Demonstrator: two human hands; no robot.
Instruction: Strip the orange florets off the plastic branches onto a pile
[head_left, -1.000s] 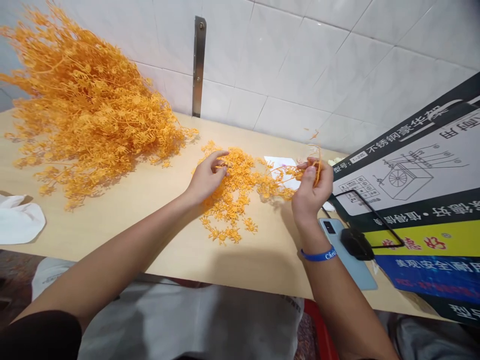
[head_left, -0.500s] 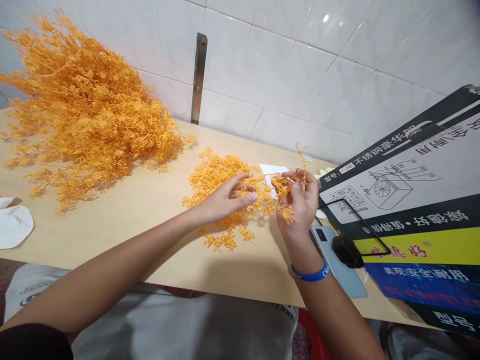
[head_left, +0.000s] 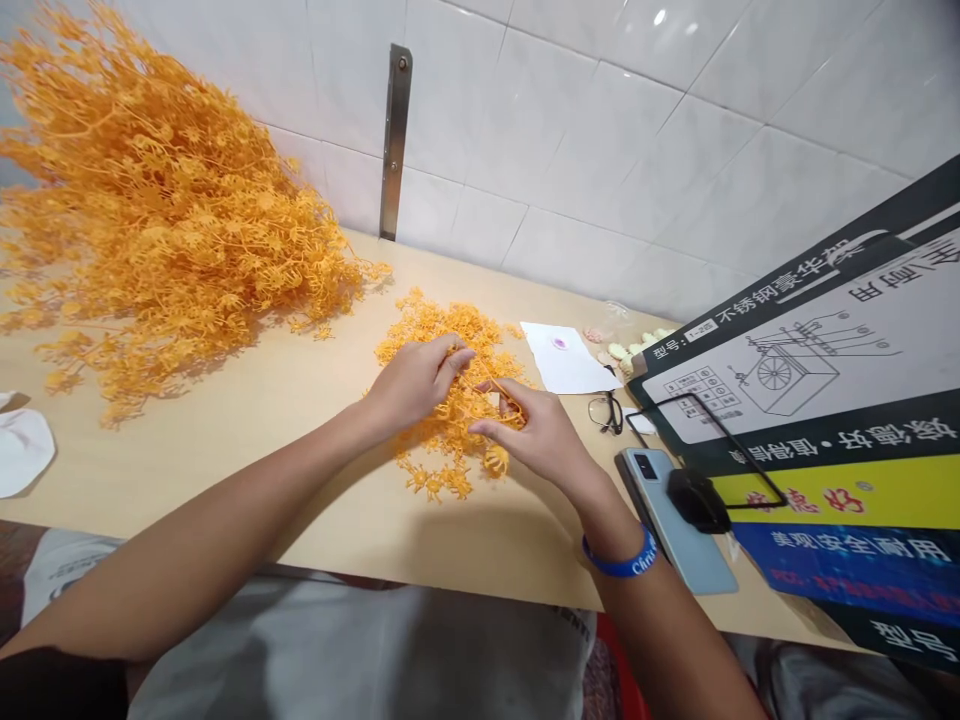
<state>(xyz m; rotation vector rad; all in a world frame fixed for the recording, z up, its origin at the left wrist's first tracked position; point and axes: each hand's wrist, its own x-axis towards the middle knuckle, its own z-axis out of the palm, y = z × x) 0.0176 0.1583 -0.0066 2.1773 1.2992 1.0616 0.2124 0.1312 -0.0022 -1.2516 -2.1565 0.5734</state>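
Note:
My left hand [head_left: 412,385] is closed in a pinch on a thin orange plastic flower stem [head_left: 487,378], over a pile of small orange plastic flowers [head_left: 442,480] on the table. Facing it from the right is my right hand [head_left: 544,430], thumb and fingers apart, with the stem and orange bits running between them. Its far fingers are partly hidden. A blue wristband [head_left: 619,558] circles my right wrist. At the left stands a large heap of branching orange plastic flower stems [head_left: 180,220].
Right of the pile lie a white paper sheet [head_left: 566,370], eyeglasses [head_left: 606,412] and a light blue phone [head_left: 675,520] beside a black stand [head_left: 697,500]. A printed carton [head_left: 810,400] borders the right side. A metal bracket [head_left: 395,145] is on the tiled wall [head_left: 555,150].
My right hand has moved left from beside the paper to the pile. My left hand, open before, now pinches the stem. The paper and glasses show more fully.

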